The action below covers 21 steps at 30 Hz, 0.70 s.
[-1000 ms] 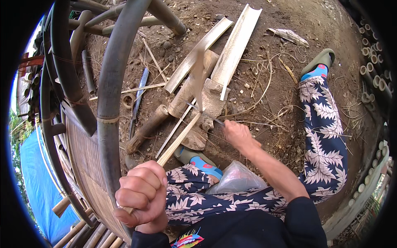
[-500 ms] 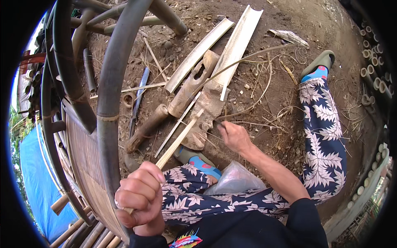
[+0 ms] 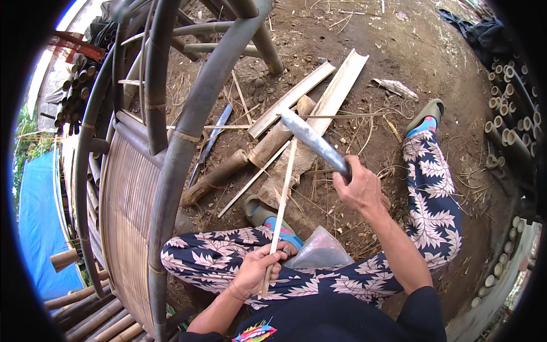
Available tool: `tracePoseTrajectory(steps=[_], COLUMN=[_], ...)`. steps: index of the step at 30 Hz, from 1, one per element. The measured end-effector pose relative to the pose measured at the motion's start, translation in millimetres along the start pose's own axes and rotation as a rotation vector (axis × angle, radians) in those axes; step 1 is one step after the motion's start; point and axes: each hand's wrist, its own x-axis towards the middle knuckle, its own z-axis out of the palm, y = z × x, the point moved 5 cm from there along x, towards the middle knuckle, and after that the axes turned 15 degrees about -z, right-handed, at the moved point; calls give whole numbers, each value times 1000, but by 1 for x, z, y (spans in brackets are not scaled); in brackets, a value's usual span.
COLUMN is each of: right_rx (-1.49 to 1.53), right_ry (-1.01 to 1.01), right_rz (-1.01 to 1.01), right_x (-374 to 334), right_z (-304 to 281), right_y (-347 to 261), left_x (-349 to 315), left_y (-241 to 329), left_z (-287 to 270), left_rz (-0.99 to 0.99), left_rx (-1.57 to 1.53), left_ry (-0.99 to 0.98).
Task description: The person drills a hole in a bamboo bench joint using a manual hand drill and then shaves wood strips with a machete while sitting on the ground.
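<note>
A: What are your hands holding?
B: Your left hand (image 3: 253,275) is closed around a pale bamboo strip (image 3: 282,206), which slants up from your lap until its far end lies over the wooden block (image 3: 277,185). Your right hand (image 3: 362,191) grips a knife (image 3: 310,139), its blade just beside that far end; I cannot tell whether they touch.
A: Any writing on your things?
B: Your black shirt carries a multicoloured print (image 3: 255,332), too small for me to tell lettering. Your trousers (image 3: 433,199) show pale leaves on navy.
</note>
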Motion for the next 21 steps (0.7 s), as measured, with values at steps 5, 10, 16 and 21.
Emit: tracePoseTrajectory(steps=[5,10,16,21], right_rx=[-67,-105,-232,-57], right_ry=[-28,36,176,162], right_rz=[-343,-368,-8,56], right_x=[-42,-51,-1,4], right_z=[-5,-7,-75,-110], right_y=[-59,-68,35,17], left_x=[-20,-35,-66,-65], left_y=[35,35,-19,-23], left_z=[37,58,34,18], left_rz=[481,594,616,469], left_rx=[358,533,747,450], left_ry=[91,207,226,-50])
